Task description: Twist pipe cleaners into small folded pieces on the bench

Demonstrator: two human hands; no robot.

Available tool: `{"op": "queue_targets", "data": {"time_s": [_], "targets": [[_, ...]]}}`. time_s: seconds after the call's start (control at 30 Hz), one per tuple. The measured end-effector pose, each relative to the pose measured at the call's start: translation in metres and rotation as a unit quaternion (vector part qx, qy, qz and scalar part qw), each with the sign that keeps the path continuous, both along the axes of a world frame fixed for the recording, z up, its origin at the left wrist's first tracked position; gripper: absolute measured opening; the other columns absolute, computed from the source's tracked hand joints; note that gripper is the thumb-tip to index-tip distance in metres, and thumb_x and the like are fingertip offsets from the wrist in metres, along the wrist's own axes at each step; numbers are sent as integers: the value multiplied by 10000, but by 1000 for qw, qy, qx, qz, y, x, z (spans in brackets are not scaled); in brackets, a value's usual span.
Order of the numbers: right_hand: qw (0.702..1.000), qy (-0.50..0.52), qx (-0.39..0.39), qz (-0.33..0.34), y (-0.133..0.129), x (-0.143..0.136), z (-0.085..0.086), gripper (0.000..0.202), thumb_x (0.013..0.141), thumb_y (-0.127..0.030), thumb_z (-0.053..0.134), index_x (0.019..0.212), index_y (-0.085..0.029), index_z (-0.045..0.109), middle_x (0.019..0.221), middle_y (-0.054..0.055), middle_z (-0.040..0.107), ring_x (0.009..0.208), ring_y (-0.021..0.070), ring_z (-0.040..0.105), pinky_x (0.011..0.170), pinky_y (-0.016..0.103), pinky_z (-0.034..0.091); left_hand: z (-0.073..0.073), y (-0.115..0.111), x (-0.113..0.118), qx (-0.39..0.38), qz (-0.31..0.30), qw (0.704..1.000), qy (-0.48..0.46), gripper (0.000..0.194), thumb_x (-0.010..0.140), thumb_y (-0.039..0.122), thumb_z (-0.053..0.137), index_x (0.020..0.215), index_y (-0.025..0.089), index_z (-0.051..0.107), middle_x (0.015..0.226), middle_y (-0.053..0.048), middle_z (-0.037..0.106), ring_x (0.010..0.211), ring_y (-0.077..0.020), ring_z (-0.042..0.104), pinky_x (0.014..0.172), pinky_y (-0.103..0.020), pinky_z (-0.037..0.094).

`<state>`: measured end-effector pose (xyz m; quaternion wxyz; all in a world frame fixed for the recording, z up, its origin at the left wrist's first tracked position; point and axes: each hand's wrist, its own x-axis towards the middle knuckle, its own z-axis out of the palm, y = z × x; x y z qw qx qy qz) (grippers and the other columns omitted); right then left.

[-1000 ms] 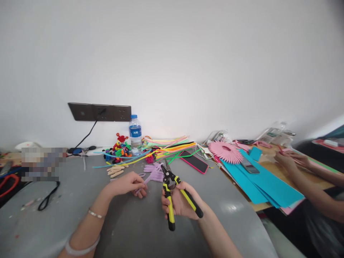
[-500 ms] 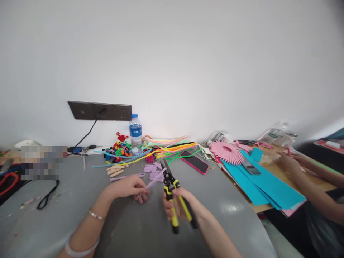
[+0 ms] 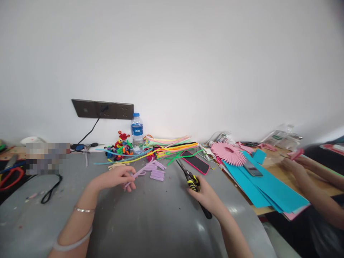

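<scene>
Between the fingers of my left hand (image 3: 120, 178) is a lilac pipe cleaner (image 3: 141, 170), its free end pointing up and right. My right hand (image 3: 205, 195) is wrapped round yellow-and-black pliers (image 3: 192, 181), whose jaws point up and left, apart from the pipe cleaner. A small pile of folded lilac pipe cleaners (image 3: 157, 174) lies on the grey table (image 3: 145, 222) between my hands. Behind my left hand, folded cream pieces (image 3: 117, 165) are partly hidden.
Long coloured pipe cleaners (image 3: 174, 147), a water bottle (image 3: 137, 132) and a bright fuzzy figure (image 3: 122, 145) line the wall. A phone (image 3: 197, 162) lies behind the pliers. To the right are blue paper strips (image 3: 258, 186) and another person's hands (image 3: 291, 166).
The pliers have moved right, away from the pipe cleaner, and their handles have come together. My left hand has shifted left with the lilac pipe cleaner.
</scene>
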<state>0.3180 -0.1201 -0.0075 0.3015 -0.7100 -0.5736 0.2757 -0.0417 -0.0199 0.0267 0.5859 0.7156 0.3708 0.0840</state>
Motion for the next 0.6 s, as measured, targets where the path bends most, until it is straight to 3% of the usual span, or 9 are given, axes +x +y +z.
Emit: {"op": "queue_targets", "data": {"time_s": [0.1,0.17,0.33,0.47,0.6], "targets": [[980,-191,43,-42,2,11,-23,422,660,-310,652,1041,-136,603,991,129,556,933,310,512,860,440,392,12,-2,-14,17,34,998,43,386,830,561,571,846,176,549,861,-111,764,721,-204,714,598,-259,497],[969,-236,64,-48,5,14,-36,458,698,-378,649,1082,-131,613,1002,140,546,946,322,502,850,443,402,15,-5,-21,4,52,995,87,401,786,569,611,809,170,579,850,-113,763,710,-213,714,583,-259,495],[965,-221,139,-27,17,13,-52,493,734,-402,639,1178,-191,597,1059,131,524,970,321,494,893,471,401,2,-14,-30,9,97,984,148,344,704,507,668,702,162,678,758,-94,750,643,-222,687,540,-253,462],[965,-201,171,-7,25,8,-53,455,748,-361,615,1173,-199,608,1080,143,541,1004,332,499,916,491,392,-7,-21,-39,138,150,967,153,290,706,442,648,576,186,692,637,-52,713,639,-229,639,554,-253,412],[969,-129,211,-11,28,-8,-34,372,781,-341,586,1122,-198,626,1100,144,571,1036,331,507,943,504,369,0,-28,-46,253,244,926,137,309,739,478,627,739,205,772,827,-67,757,782,-262,632,695,-290,433]]}}
